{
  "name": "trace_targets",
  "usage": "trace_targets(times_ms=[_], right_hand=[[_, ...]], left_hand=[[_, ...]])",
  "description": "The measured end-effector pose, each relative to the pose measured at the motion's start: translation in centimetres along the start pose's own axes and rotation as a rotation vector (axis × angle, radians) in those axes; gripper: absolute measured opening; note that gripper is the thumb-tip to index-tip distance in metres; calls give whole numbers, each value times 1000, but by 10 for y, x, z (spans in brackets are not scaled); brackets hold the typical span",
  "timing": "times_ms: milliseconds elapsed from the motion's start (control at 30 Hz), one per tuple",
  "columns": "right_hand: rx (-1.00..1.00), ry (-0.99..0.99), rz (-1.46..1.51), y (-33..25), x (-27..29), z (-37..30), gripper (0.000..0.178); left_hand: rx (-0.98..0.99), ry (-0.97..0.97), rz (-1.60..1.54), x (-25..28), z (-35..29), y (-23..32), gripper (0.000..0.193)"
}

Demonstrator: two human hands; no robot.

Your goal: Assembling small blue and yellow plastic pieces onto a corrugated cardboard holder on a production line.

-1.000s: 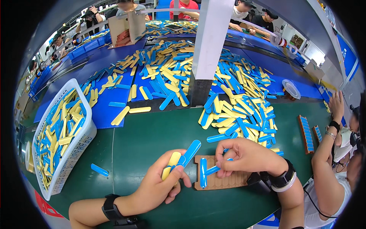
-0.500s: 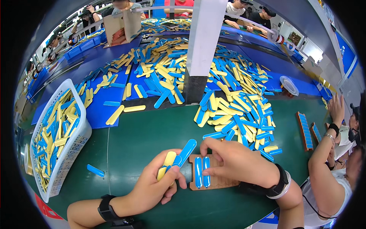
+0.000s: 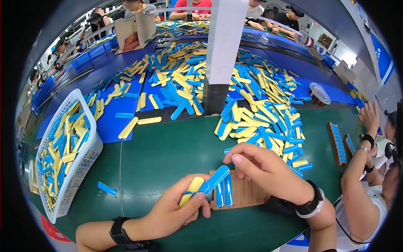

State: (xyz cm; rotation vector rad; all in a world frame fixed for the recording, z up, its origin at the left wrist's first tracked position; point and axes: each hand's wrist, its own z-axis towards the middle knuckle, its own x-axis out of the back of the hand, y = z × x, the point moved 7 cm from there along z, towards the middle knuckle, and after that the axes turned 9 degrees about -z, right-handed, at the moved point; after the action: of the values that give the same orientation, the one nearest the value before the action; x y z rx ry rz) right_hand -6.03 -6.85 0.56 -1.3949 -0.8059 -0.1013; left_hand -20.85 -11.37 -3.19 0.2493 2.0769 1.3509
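Note:
My left hand (image 3: 174,208) is closed around a small bunch of flat, round-ended strips, among them a blue strip (image 3: 218,177) pointing up and right and a yellow strip (image 3: 194,187). Just right of it lies a brown grooved tray (image 3: 247,194), where two blue strips (image 3: 228,192) sit side by side in the left grooves. The held blue strip covers part of their upper ends. Over the tray's far edge hovers my right hand (image 3: 268,168), thumb and forefinger apart, with nothing visible between them.
A heap of blue and yellow strips (image 3: 268,122) spreads beyond my hands, around a white post (image 3: 224,46). A white basket (image 3: 95,147) full of strips stands at left, near a loose blue strip (image 3: 107,188). Filled trays (image 3: 337,143) and a co-worker's arm (image 3: 357,178) are at right.
My right hand has lifted off the blue strips in the tray and moved slightly right. My left hand, holding its bunch, has shifted right and down, closer over the tray.

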Motion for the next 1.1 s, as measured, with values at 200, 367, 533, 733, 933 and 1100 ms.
trace_targets(times_ms=[200,367,533,733,933,1100], right_hand=[[-94,-10,286,0,-13,-11,15],[-187,-136,147,13,23,-2,20],[-19,-232,-470,17,0,-4,31],[-57,-216,-412,20,0,-2,28],[-39,-106,-308,-4,1,-4,21],[18,-265,-46,-18,-31,-22,25]], left_hand=[[70,-69,0,-8,-2,-5,27],[144,-15,-167,-1,-1,-7,26],[109,-25,-195,0,2,-7,36],[73,-88,-177,-8,2,-7,42],[16,-137,-119,-8,0,-7,39],[-56,-213,-29,-19,-4,-4,33]])
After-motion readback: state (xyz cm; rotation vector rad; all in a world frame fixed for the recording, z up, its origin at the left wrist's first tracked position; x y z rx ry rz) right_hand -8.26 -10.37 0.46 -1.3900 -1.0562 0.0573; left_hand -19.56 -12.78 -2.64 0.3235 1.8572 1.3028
